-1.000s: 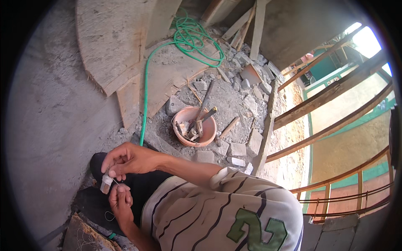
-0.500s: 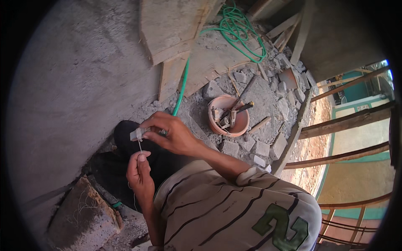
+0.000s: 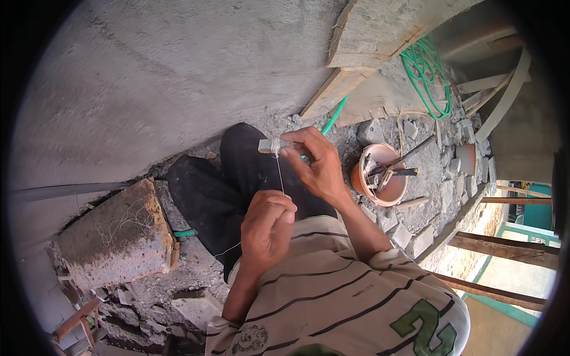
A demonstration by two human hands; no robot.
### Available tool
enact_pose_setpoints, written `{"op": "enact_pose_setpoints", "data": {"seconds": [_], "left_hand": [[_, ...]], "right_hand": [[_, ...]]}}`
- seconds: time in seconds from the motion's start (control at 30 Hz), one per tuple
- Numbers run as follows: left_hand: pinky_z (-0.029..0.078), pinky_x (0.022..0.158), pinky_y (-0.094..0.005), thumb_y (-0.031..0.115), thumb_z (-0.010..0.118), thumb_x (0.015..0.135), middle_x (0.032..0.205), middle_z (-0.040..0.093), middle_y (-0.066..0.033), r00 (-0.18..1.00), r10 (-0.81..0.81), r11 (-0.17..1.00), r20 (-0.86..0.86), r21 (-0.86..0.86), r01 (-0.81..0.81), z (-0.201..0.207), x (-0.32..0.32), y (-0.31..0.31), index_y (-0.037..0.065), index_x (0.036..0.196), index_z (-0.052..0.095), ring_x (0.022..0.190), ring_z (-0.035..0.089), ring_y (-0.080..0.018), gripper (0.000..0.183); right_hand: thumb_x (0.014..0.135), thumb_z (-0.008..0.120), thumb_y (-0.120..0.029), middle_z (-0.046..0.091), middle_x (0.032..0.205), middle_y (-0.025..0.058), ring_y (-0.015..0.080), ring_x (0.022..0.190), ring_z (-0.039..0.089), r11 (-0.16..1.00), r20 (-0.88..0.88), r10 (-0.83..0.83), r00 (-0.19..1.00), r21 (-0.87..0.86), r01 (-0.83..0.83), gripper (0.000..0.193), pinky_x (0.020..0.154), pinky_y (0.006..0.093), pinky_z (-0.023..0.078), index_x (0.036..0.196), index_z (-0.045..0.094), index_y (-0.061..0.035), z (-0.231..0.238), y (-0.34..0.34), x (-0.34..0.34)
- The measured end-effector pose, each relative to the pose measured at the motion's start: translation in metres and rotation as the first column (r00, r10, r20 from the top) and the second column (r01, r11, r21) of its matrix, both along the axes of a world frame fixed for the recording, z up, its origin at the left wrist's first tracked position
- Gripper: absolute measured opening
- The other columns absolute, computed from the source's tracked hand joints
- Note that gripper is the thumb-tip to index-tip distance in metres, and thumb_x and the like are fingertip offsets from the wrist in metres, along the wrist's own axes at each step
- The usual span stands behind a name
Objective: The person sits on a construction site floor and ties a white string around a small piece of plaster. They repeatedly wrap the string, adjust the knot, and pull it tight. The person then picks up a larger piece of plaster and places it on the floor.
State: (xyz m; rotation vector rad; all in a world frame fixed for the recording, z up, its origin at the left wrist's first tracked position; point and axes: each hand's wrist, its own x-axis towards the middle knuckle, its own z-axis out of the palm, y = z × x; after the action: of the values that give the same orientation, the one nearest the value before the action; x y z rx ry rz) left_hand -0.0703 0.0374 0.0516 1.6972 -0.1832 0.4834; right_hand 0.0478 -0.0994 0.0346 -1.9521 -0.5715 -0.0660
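My right hand point(image 3: 317, 163) grips a small grey block wound with string point(image 3: 273, 145) between thumb and fingers. White string point(image 3: 281, 173) runs taut from the block down to my left hand point(image 3: 268, 222), whose fingers are closed on it. A loose end of the string hangs past the left wrist, over my dark trousers. Both hands are in front of my lap, apart from each other. What the block is made of I cannot tell.
To the right stands an orange bucket point(image 3: 357, 178) with hand tools in it. A green hose point(image 3: 424, 77) lies coiled beyond. A tangle of string point(image 3: 127, 222) rests on a rough block point(image 3: 95, 249) at the left. Rubble and wood pieces surround me beside a plastered wall point(image 3: 178, 77).
The view has swung left, so the scene sits further right. My left hand has drawn down from the block, and the taut stretch of string is longer.
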Motion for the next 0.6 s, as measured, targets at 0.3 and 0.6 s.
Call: {"op": "enact_pose_setpoints", "data": {"seconds": [0.3,0.6], "left_hand": [[0.049,0.073,-0.0416,-0.005,0.062,0.085,0.083,0.06,-0.0138,0.997,0.056,0.982,0.043,0.178,-0.063,-0.002,-0.006,-0.002,-0.003,0.084,0.06,0.081,0.06,-0.0332,0.003],[0.043,0.053,-0.0277,0.013,0.052,0.098,0.075,0.056,-0.0058,0.892,-0.438,0.123,-0.11,-0.99,-0.062,-0.059,0.009,0.021,0.007,0.081,0.054,0.062,0.051,-0.0135,0.018]], "right_hand": [[0.087,0.074,-0.001,0.062,0.094,0.0142,0.0238,0.08,0.067,0.995,0.119,-0.099,0.988,0.009,0.099,0.023,0.072,0.0325,0.056,0.109,0.066,0.0008,-0.005,0.007,-0.005],[0.099,0.067,-0.01,0.07,0.093,0.006,0.0134,0.078,0.067,0.731,-0.555,0.547,0.627,0.681,-0.036,0.019,0.072,0.0271,0.055,0.114,0.067,0.0014,0.004,0.005,0.005]]}}
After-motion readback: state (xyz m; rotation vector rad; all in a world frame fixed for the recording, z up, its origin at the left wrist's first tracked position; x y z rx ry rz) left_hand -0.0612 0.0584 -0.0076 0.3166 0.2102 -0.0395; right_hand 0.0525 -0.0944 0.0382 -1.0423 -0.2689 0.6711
